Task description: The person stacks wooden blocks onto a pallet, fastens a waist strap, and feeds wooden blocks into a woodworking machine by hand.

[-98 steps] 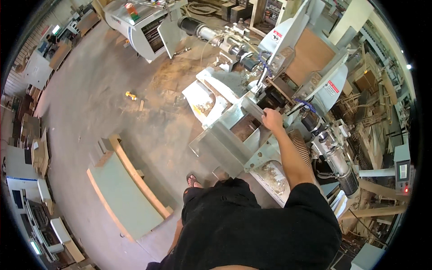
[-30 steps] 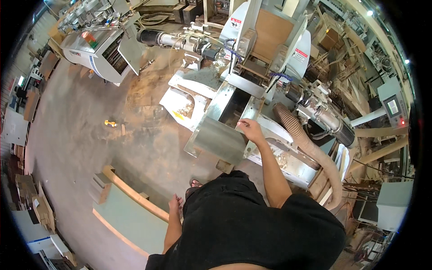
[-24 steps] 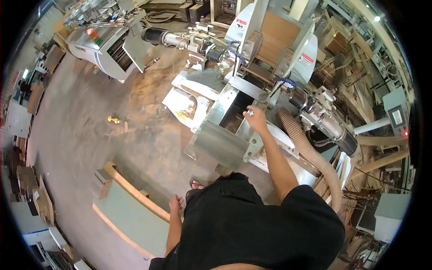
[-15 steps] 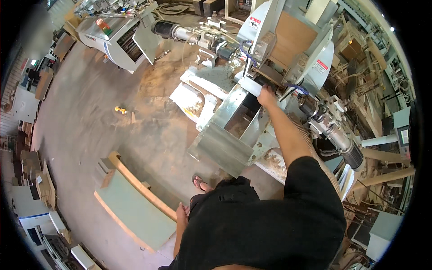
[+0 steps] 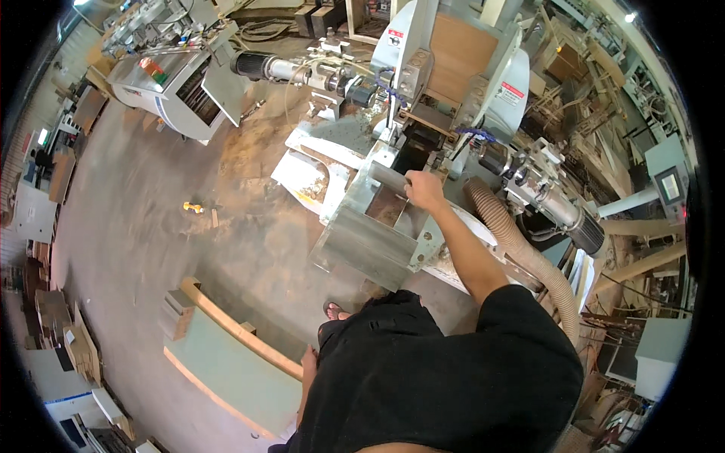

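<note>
My right hand (image 5: 425, 189) is closed on the right end of a flat grey bar (image 5: 388, 178), which lies across the metal frame (image 5: 355, 198) of a machine. In front of the bar, near my body, is the frame's broad grey metal plate (image 5: 365, 247). My left hand (image 5: 309, 358) hangs low beside my black clothing, next to the end of a curved wooden rail (image 5: 249, 334) on a pale green panel (image 5: 230, 377). Its fingers look curled, but what they hold, if anything, is hidden.
Motor units (image 5: 302, 72) flank the machine, with a second motor (image 5: 563, 208) at the right. A ribbed hose (image 5: 521, 245) curves past my right arm. A yellow object (image 5: 193, 208) lies on the dusty floor. Scrap wood (image 5: 596, 128) is piled at the far right.
My right hand has drawn the grey bar along the frame toward me. The whole view has shifted a little to the left. My left hand stays by the rail.
</note>
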Demonstrator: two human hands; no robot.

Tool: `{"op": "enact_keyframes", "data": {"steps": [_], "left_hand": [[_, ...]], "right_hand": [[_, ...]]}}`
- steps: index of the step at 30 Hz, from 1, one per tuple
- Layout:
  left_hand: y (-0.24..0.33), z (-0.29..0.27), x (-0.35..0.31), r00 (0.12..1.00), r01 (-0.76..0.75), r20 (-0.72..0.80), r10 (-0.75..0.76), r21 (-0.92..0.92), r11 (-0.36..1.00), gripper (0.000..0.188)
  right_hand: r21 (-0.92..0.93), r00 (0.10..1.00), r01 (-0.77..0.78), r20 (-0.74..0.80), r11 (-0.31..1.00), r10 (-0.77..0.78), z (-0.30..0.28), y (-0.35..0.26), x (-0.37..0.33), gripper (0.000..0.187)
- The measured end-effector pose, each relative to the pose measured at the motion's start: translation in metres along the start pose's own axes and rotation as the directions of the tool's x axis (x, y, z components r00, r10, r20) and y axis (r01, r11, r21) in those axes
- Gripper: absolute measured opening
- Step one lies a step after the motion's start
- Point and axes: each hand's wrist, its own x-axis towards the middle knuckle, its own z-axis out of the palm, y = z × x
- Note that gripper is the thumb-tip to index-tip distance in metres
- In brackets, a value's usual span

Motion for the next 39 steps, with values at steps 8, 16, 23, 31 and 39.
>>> {"op": "enact_keyframes", "data": {"steps": [8,16,23,31,39], "left_hand": [[0.063,-0.029,0.019,0.983,0.176,0.132,-0.129,-0.455,0.873,0.045],[0.07,-0.035,0.027,0.979,0.183,0.163,-0.125,-0.42,0.889,0.045],[0.036,-0.036,0.04,0.977,0.154,0.196,-0.08,-0.399,0.904,0.053],[0.055,-0.043,0.01,0.989,0.114,0.13,-0.066,-0.408,0.906,0.056],[0.021,-0.036,0.042,0.993,0.086,0.103,-0.05,-0.379,0.921,0.051]], "right_hand": [[0.363,0.99,-0.074,-0.085,0.929,0.112,-0.03,-0.025,-0.059,0.029],[0.499,0.97,-0.1,-0.143,0.861,0.195,-0.045,-0.017,-0.092,0.03],[0.516,0.979,-0.124,-0.078,0.848,0.19,-0.052,-0.034,-0.09,0.03],[0.502,0.996,-0.06,0.092,0.863,0.015,-0.032,-0.053,-0.071,0.03],[0.462,0.995,-0.042,0.103,0.886,-0.007,-0.026,-0.099,-0.097,0.03]]}}
